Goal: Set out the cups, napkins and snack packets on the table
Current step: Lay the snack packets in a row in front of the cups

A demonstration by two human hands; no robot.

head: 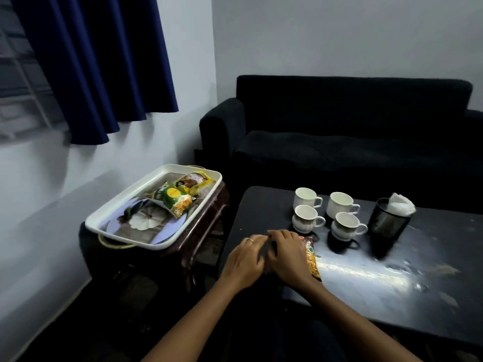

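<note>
Over at about 9 o'clock the white tray (pixel 154 209) sits on a small side table (pixel 209 218), with two snack packets left in it: a green one (pixel 173 201) and a yellow one (pixel 194 182) just behind it.

In the middle, both hands are down on the near left part of the dark table (pixel 392 270). The left hand (pixel 244 259) has its fingers curled in toward the right hand; can't tell whether it actually grips anything. The right hand (pixel 286 254) lies over a snack packet (pixel 311 259) with fingers bent on it, and only the packet's right edge shows, so can't tell if that's a grip or just a press.

At about 1 o'clock from the hands there are four cups (pixel 328 212) in a tight cluster, then the dark holder with napkins (pixel 392 216) further right.

My guess is this packet is being laid down. I'd flatten it, keep it clear of the cup handles, then go back for the tray's two.
</note>
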